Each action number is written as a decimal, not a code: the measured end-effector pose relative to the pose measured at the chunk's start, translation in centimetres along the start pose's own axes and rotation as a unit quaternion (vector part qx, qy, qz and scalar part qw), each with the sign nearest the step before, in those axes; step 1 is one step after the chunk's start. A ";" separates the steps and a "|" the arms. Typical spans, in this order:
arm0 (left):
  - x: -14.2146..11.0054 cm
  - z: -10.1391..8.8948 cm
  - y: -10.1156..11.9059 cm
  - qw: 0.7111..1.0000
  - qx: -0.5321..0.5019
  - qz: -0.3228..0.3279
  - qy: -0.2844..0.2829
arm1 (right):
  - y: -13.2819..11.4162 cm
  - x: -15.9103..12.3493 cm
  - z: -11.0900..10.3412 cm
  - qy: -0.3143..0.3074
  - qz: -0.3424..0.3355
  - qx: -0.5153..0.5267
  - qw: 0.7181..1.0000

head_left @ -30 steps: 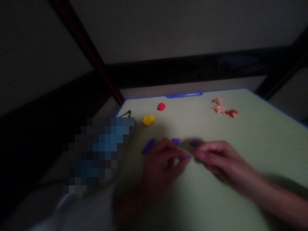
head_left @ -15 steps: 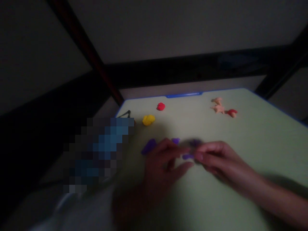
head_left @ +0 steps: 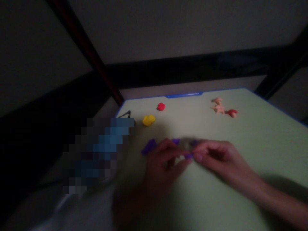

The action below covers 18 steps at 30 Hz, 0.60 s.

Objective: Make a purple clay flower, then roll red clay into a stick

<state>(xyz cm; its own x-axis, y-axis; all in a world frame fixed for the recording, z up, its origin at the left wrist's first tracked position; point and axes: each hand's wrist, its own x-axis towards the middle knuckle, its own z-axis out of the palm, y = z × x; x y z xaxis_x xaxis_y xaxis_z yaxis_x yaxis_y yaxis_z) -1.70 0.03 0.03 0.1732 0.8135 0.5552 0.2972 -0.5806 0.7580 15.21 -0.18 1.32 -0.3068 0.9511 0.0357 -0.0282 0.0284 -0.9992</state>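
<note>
The left hand [head_left: 161,165] and right hand [head_left: 220,157] both pinch 1 small, clay-like purple piece [head_left: 189,156]. Just beyond the left hand lies a flattened purple slab [head_left: 149,147]; farther out, a lumpy yellow blob [head_left: 149,120] and a rounded red lump [head_left: 161,106]. Well beyond the right hand, a star-like peach figure [head_left: 218,109] rests on the pale desk [head_left: 255,138].

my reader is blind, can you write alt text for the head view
A left hand and right hand pinch a small purple piece over a pale table. More purple lumps lie near the hands; farther back are a yellow lump and a red lump at left, and pink shapes, one partly red, at right.
</note>
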 end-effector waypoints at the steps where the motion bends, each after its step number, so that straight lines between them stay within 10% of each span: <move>1: 0.0 0.0 0.0 1.000 -0.004 -0.004 -0.002 | 0.1 0.0 0.0 0.001 -0.008 -0.014 1.000; 9: -0.2 0.2 0.1 0.979 -0.117 -0.165 -0.037 | 0.3 -0.5 0.0 -0.001 -0.005 -0.071 0.997; 18: 0.3 0.9 0.3 0.880 -0.304 -0.364 -0.031 | 0.0 -0.4 -0.1 0.010 -0.051 -0.116 0.992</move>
<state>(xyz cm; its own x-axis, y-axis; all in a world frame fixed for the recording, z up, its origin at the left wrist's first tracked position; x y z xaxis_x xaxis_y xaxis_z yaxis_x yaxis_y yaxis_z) -0.67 0.13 0.13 0.2004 0.9668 -0.1587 -0.2033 0.1995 0.9586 15.42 -0.56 1.32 -0.2945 0.9456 0.1380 0.1626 0.1919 -0.9679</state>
